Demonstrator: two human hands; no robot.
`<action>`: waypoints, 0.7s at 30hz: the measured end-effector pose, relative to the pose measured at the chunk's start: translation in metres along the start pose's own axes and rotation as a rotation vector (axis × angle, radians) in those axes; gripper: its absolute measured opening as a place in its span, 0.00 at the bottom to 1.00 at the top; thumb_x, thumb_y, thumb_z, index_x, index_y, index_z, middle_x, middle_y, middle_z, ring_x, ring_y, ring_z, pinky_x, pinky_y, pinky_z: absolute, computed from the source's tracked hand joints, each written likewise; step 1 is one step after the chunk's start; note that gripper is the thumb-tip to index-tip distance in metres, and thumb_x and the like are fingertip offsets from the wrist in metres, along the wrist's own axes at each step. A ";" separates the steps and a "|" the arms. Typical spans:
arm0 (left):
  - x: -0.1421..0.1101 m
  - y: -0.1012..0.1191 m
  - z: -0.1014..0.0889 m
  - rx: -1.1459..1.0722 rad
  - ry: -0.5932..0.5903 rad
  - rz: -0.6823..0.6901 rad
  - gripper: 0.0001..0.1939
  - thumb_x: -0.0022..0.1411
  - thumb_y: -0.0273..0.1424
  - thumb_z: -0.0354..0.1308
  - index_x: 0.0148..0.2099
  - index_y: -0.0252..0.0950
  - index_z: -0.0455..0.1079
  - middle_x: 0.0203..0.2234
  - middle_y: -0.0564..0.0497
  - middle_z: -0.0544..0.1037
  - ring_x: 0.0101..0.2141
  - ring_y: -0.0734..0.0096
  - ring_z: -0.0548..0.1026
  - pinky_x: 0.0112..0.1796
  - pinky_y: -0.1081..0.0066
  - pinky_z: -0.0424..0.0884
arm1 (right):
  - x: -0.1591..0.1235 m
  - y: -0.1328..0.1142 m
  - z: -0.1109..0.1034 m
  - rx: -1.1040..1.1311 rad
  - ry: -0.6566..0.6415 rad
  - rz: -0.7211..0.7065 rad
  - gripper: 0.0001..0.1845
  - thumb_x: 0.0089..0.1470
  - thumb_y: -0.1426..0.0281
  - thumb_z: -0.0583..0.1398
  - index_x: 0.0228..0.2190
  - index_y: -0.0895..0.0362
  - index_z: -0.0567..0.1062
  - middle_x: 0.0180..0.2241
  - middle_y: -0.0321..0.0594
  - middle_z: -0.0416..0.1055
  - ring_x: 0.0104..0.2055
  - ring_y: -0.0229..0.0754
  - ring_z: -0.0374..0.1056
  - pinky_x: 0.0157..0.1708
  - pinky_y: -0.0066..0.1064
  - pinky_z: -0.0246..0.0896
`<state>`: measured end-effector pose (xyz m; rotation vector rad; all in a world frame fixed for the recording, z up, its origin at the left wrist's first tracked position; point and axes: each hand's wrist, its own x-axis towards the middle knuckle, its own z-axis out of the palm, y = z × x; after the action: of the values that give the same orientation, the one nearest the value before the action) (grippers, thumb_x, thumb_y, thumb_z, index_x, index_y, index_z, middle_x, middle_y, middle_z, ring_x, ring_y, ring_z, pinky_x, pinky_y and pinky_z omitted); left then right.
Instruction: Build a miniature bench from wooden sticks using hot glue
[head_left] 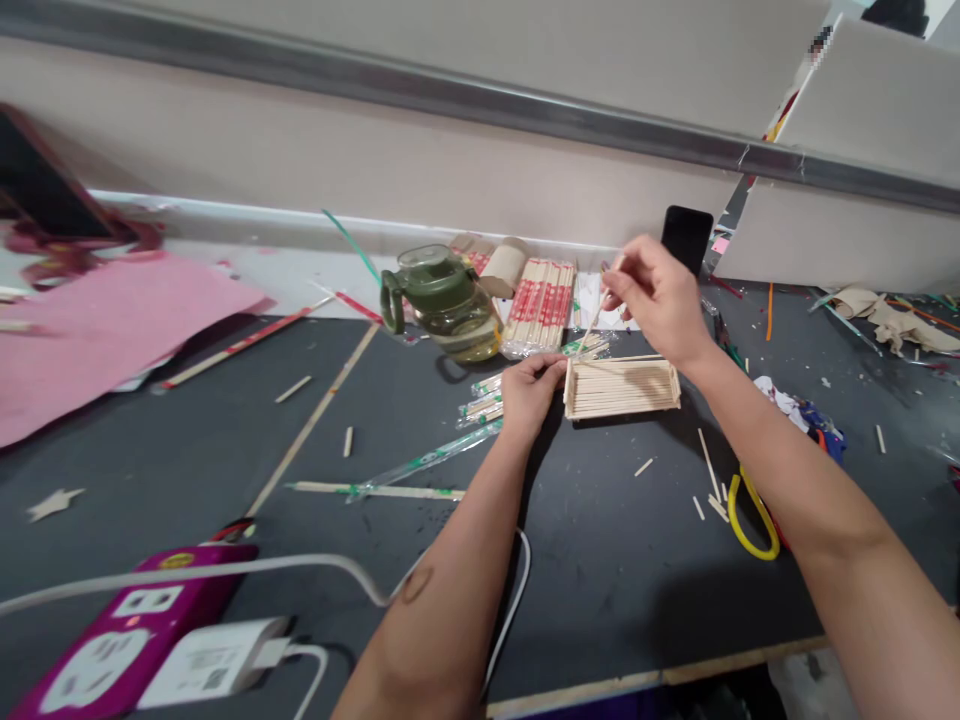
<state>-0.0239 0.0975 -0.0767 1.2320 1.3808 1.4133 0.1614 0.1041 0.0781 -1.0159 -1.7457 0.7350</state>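
A small rectangular tray of thin wooden sticks (621,390), with low raised sides, rests on the dark table. My left hand (531,395) pinches its left end near the back corner. Above the tray's back edge, my right hand (654,300) is closed in a pinch on a thin wooden stick (589,332), which slants down to that same corner. Behind the tray lie wrapped disposable chopsticks (541,305) with red printing. More wrapped chopsticks with green printing (480,405) lie beside my left hand.
A green-lidded glass teapot (442,300) stands behind my left hand. Yellow-handled scissors (752,515) lie beneath my right forearm among stick offcuts (709,480). A purple power strip (142,640) with a white charger (217,660) is front left. A phone (686,238) leans on the partition.
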 end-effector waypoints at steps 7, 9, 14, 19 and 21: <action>-0.002 -0.002 -0.002 0.038 -0.001 0.010 0.12 0.51 0.37 0.64 0.34 0.35 0.82 0.26 0.50 0.83 0.27 0.67 0.77 0.31 0.71 0.74 | 0.019 -0.003 0.030 -0.132 -0.134 -0.041 0.07 0.63 0.69 0.58 0.32 0.53 0.66 0.29 0.32 0.67 0.32 0.37 0.67 0.35 0.30 0.62; -0.002 -0.002 -0.002 0.046 0.001 0.019 0.11 0.51 0.37 0.64 0.34 0.35 0.82 0.27 0.50 0.83 0.27 0.67 0.77 0.31 0.71 0.75 | 0.020 -0.003 0.033 -0.202 -0.210 -0.038 0.09 0.63 0.71 0.58 0.29 0.54 0.66 0.27 0.32 0.65 0.31 0.36 0.64 0.35 0.30 0.58; -0.003 -0.003 -0.003 0.050 -0.003 0.033 0.11 0.52 0.36 0.64 0.35 0.35 0.82 0.28 0.51 0.84 0.28 0.66 0.77 0.32 0.70 0.75 | 0.017 0.009 0.042 -0.377 -0.441 0.036 0.13 0.59 0.74 0.60 0.24 0.56 0.66 0.25 0.32 0.64 0.30 0.36 0.60 0.34 0.31 0.52; -0.002 -0.005 -0.003 0.066 0.006 0.058 0.11 0.52 0.35 0.64 0.34 0.35 0.82 0.28 0.50 0.84 0.29 0.66 0.78 0.33 0.70 0.75 | 0.016 0.019 0.047 -0.464 -0.528 0.084 0.11 0.57 0.74 0.61 0.24 0.57 0.70 0.27 0.36 0.67 0.32 0.38 0.61 0.35 0.32 0.50; -0.002 -0.005 -0.004 0.077 0.004 0.071 0.11 0.52 0.35 0.64 0.34 0.35 0.82 0.28 0.50 0.84 0.28 0.66 0.77 0.33 0.70 0.74 | 0.016 0.019 0.047 -0.483 -0.524 0.080 0.11 0.58 0.74 0.60 0.24 0.58 0.71 0.27 0.37 0.69 0.32 0.38 0.61 0.36 0.33 0.50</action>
<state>-0.0274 0.0950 -0.0816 1.3405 1.4188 1.4233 0.1204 0.1252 0.0523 -1.2984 -2.4261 0.6823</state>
